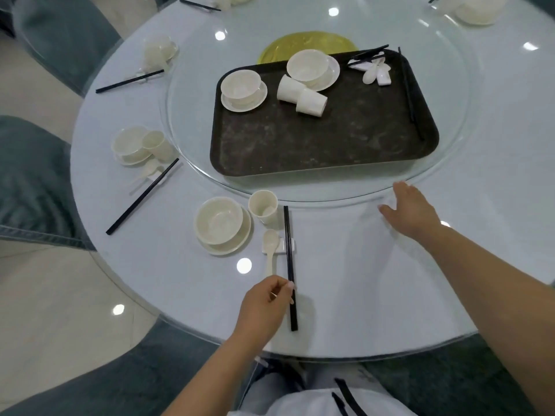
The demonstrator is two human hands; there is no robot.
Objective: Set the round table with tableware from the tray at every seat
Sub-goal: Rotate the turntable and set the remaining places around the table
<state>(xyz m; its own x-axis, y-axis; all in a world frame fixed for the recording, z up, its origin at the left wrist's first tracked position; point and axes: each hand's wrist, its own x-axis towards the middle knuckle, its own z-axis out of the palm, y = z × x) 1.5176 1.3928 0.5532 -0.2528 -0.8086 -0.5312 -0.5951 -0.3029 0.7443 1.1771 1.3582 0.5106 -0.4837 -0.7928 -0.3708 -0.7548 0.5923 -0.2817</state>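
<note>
Bare forearms; white garment [315,400] with black drawstrings [345,394].

top settings [477,10] cropped, spoon pile [375,72] blurred

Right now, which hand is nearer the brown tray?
The right hand: it rests open by the glass turntable's edge, just below the tray. The left hand is farther back, pinching the chopsticks.

The chopsticks [290,265] pinched by the left hand [264,304] are black; the spoon [270,244] just beside that grip is cream on a white rest [277,247]; beyond it, bowl [218,220], saucer [240,238] and cup [263,207] are cream; the tray [324,139] past the right hand [411,210] is dark brown, mottled with pale scuffs; the table [360,280] is pale blue-white.
</note>
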